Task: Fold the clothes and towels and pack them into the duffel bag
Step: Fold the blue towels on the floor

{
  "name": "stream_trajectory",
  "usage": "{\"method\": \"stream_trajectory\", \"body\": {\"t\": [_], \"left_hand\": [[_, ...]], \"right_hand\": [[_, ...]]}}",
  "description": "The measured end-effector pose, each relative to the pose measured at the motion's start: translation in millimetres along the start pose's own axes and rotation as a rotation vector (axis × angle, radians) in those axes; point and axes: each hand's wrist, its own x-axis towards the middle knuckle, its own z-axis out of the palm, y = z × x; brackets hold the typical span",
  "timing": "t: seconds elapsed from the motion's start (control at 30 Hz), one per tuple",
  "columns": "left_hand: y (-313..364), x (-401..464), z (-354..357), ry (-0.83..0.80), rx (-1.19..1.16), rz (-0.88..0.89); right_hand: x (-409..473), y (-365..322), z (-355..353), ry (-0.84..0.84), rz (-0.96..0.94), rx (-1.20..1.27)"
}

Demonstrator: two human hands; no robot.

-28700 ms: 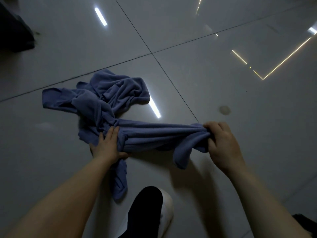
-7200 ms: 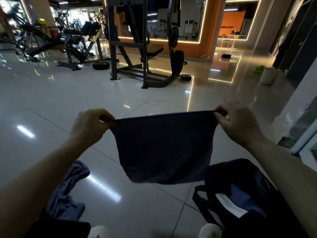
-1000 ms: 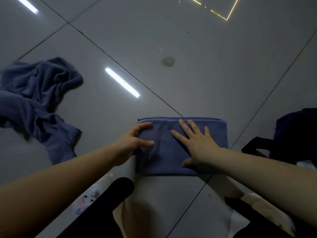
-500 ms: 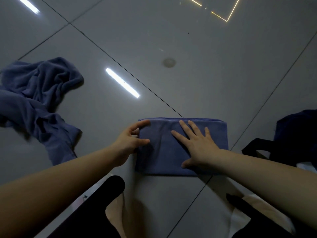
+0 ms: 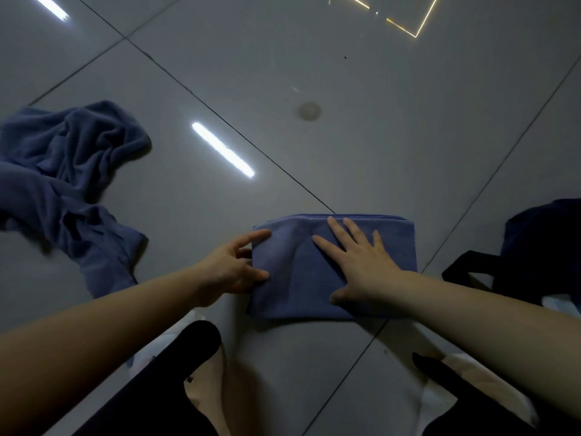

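A folded blue towel (image 5: 292, 278) lies flat on the grey tiled floor in front of me. My right hand (image 5: 361, 262) presses flat on its middle with the fingers spread. My left hand (image 5: 234, 269) is at the towel's left edge; index finger and thumb lie on top of the cloth and the other fingers tuck in at the edge. A crumpled blue garment (image 5: 66, 187) lies in a heap at the left. The dark duffel bag (image 5: 540, 247) sits at the right edge, its black strap (image 5: 465, 262) toward the towel.
My knees in dark trousers (image 5: 176, 382) fill the bottom of the view. The floor is glossy with light reflections and a small round mark (image 5: 309, 111) beyond the towel.
My left hand has slid a little left, off the towel's top to its left edge. The right hand and the towel have stayed in place.
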Motion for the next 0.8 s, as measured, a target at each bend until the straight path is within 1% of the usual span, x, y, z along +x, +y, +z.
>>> {"method": "stream_trajectory", "body": {"t": [0.07,0.13,0.23,0.37,0.53,0.63,0.7,0.73,0.77,0.8], "left_hand": [[2.6,-1.4,-2.5,0.025,-0.001,0.03],[5.8,-3.1,-4.0,0.043,0.058,0.045],[9.4,-4.3,-1.9,0.047,0.148,0.048],[7.1,-5.1,0.1,0.057,0.189,0.085],[15.4,-9.6,-16.4,0.034,0.208,0.114],[28.5,-14.1,-24.2,0.045,0.23,0.141],[37.9,-18.8,-23.7,0.037,0.234,0.179],[42.4,-21.3,-20.4,0.026,0.234,0.203],[46.5,-23.3,-15.0,0.013,0.234,0.223],[50.3,-24.0,-8.3,-0.005,0.232,0.236]], "right_hand": [[-5.2,-2.3,3.6,0.022,0.006,0.036],[-8.5,-8.4,9.3,-0.015,0.045,0.055],[-6.8,-16.2,12.2,-0.074,0.074,-0.001],[-2.4,-21.3,1.3,-0.089,0.087,-0.063],[2.2,-23.6,-2.8,-0.051,0.046,-0.031],[3.9,-25.1,-10.3,0.066,-0.003,0.128],[3.5,-26.7,-15.2,0.243,0.016,0.268],[4.3,-26.6,-16.4,0.343,0.058,0.397],[4.9,-26.8,-18.7,0.396,0.106,0.603],[4.1,-28.9,-22.2,0.39,0.133,0.873]]}}
